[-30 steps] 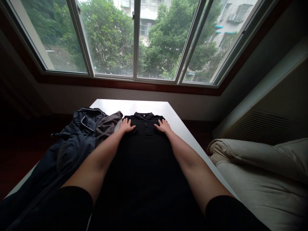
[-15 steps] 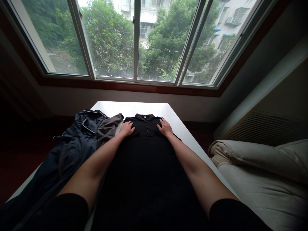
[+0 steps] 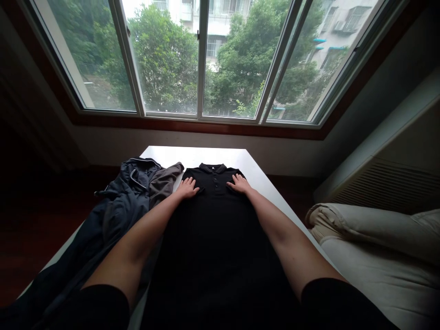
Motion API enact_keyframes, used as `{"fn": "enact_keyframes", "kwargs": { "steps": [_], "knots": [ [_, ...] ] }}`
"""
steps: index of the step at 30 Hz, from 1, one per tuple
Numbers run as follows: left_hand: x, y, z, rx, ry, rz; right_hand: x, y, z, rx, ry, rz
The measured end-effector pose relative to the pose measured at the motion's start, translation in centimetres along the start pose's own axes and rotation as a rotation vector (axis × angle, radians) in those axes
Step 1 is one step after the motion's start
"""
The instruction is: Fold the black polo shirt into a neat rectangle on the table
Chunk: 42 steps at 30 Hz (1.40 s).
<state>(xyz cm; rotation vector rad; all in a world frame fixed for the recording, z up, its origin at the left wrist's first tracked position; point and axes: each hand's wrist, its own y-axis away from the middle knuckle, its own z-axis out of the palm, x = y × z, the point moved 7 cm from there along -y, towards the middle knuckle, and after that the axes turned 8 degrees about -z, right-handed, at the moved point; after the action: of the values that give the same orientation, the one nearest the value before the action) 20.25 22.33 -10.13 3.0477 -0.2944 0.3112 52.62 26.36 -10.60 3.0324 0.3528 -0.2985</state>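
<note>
Flat, spread palms: left hand (image 3: pixel 188 188) and right hand (image 3: pixel 239 184) press the black polo shirt (image 3: pixel 213 238) just below its collar, on the white table (image 3: pixel 192 156), a grey jacket (image 3: pixel 117 206) lying to its left.

A home room: beyond the hands, a wide sliding window (image 3: pixel 202 59) faces trees and apartment blocks; white bedding (image 3: pixel 374 247) lies right of them, clothes (image 3: pixel 127 201) heaped left.

Both hands slid slightly toward the body and back out on the black polo shirt (image 3: pixel 213 229). Left hand (image 3: pixel 188 188) and right hand (image 3: pixel 239 184) now flat again, fingers spread, either side of the button placket, just below the collar.
</note>
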Motion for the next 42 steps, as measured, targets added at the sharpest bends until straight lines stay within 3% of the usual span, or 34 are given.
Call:
{"fn": "enact_keyframes", "kwargs": {
  "steps": [3,6,11,16,23,28,34,37,42],
  "knots": [
    [0.2,2.8,-0.9,0.017,-0.03,0.078,-0.3,0.8,-1.0,0.058,-0.023,-0.013],
    [-0.1,7.5,-1.4,0.042,-0.048,0.226,0.7,2.7,-1.7,0.104,-0.084,-0.044],
    [-1.9,15.0,-1.2,-0.011,-0.065,0.271,3.1,9.9,-1.0,0.164,-0.126,-0.172],
    [-2.9,18.2,-1.3,-0.012,-0.092,0.194,3.9,17.5,0.9,0.137,0.022,-0.166],
    [-3.0,20.6,-2.7,-0.07,-0.114,0.176,5.2,20.1,0.2,0.12,0.076,-0.071],
    [-1.7,27.3,-4.1,-0.183,-0.102,0.323,7.4,23.7,-0.3,0.197,0.09,-0.101],
    [-3.6,34.9,-6.3,-0.32,0.045,0.366,10.6,32.0,-1.0,0.234,0.013,-0.173],
    [-3.9,37.6,-6.3,-0.358,0.064,0.35,9.6,36.5,-1.4,0.191,-0.067,-0.234],
    [-2.1,40.9,-5.7,-0.29,0.123,0.395,5.0,42.4,-0.8,0.098,-0.16,-0.333]
  ]
}}
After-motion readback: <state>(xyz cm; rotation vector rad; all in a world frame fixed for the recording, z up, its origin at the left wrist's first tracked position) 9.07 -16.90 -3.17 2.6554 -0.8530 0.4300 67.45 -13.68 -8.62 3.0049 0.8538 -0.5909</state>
